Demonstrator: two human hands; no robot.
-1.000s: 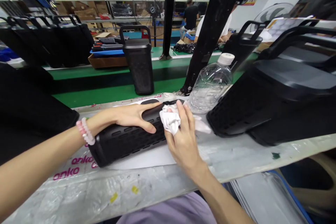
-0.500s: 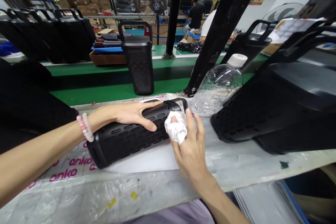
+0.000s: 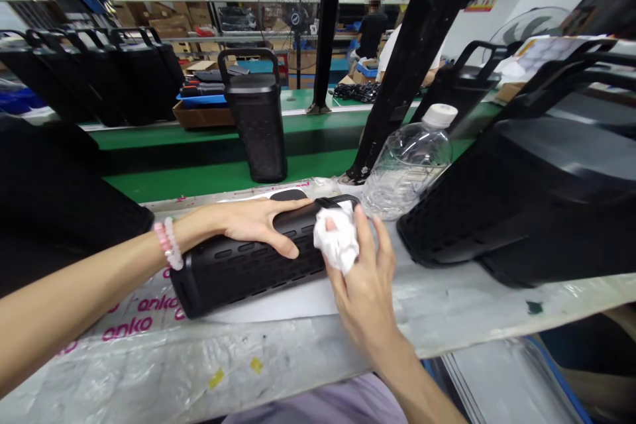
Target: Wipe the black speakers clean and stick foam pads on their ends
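A black portable speaker [image 3: 238, 278] with a slotted front and a carry handle lies on its side on the plastic-covered bench. My left hand [image 3: 253, 222] is wrapped over its upper side, thumb across the slotted front and fingers reaching over the back. In my right hand [image 3: 365, 271] a crumpled white cloth [image 3: 336, 236] is bunched against the speaker's right end, near the handle. The cloth covers part of that end. Under the speaker lies a white sheet [image 3: 293, 301].
A clear plastic bottle [image 3: 410, 162] with a white cap stands right of the speaker. More black speakers crowd the right [image 3: 546, 192] and the left. One upright speaker [image 3: 256, 126] stands on the green belt [image 3: 318, 162] beyond. A slanted black post [image 3: 397, 86] rises behind the bottle.
The view has shifted slightly. My right hand and the cloth have moved a little at the speaker's end; my left hand keeps its hold.
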